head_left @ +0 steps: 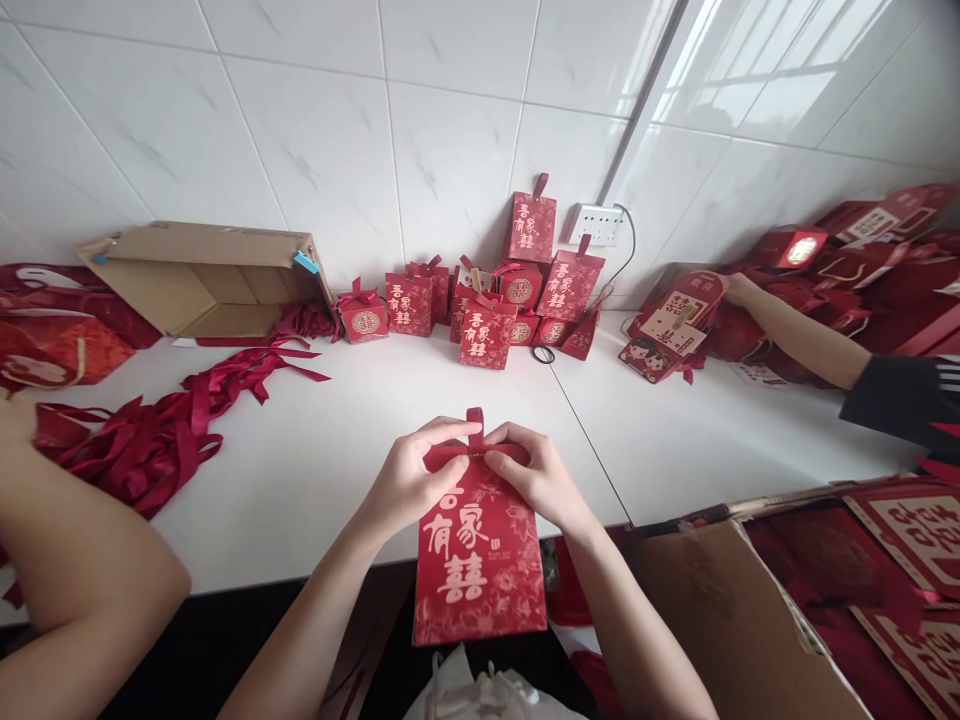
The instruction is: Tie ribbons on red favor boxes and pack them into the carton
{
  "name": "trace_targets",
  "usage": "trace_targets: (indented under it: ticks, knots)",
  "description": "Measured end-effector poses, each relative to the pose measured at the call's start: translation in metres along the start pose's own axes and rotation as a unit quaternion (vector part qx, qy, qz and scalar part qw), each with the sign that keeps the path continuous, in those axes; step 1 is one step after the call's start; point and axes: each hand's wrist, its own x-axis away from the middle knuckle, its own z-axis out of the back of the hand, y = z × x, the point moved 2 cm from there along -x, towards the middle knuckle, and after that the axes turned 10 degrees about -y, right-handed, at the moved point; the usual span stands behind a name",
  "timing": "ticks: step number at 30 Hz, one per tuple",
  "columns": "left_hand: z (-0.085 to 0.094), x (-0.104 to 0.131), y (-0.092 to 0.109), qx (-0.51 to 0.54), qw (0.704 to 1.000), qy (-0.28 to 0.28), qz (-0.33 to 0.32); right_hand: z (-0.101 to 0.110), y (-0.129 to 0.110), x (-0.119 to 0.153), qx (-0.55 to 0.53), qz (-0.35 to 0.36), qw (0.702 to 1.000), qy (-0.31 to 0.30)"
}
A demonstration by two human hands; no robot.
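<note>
Hands pinch a ribbon bow (475, 452) atop a red gift box (478, 560): left hand (411, 480) and right hand (541, 478) both closed on it. Beyond them on the bench (420, 400) stand finished boxes (487, 300).

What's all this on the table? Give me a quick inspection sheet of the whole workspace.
Surface: white table, seam down the middle.
Job's things: red gift bag at the near edge, ribbon bow at its top.
Clutter: finished bags by the wall, loose ribbons, open carton, flat bags, box.
Hands: left hand and right hand pinch the bow.
Cables: cord from wall socket.
Surroundings: tiled wall; other people's arms at left and right.
</note>
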Motion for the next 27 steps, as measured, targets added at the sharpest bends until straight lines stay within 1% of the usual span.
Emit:
trace_targets:
  ticks: [2,4,9,12,16,19,27]
  knots:
    - [-0.002,-0.001,0.004,0.043,0.999,0.002,0.023,0.001,-0.007,0.003,-0.023,-0.009,1.000,-0.002]
    - [-0.004,-0.002,0.007,0.075,0.996,0.006,0.043,0.002,-0.011,0.005,-0.022,-0.008,1.000,0.005]
    - [-0.008,-0.004,0.007,0.112,0.990,0.018,0.086,0.002,-0.013,0.006,0.003,-0.005,1.000,0.017]
    - [-0.009,-0.004,0.010,0.110,0.990,0.027,0.079,0.003,-0.013,0.007,0.014,0.000,1.000,0.015]
    - [-0.009,-0.002,0.018,0.096,0.992,0.025,0.075,0.005,-0.014,0.009,0.025,0.010,1.000,-0.008]
    - [-0.010,-0.002,0.021,0.096,0.992,0.021,0.078,0.006,-0.014,0.010,0.036,0.000,0.999,-0.012]
    - [-0.012,0.001,0.015,0.124,0.987,0.003,0.102,0.010,-0.013,0.013,-0.056,-0.006,0.998,-0.030]
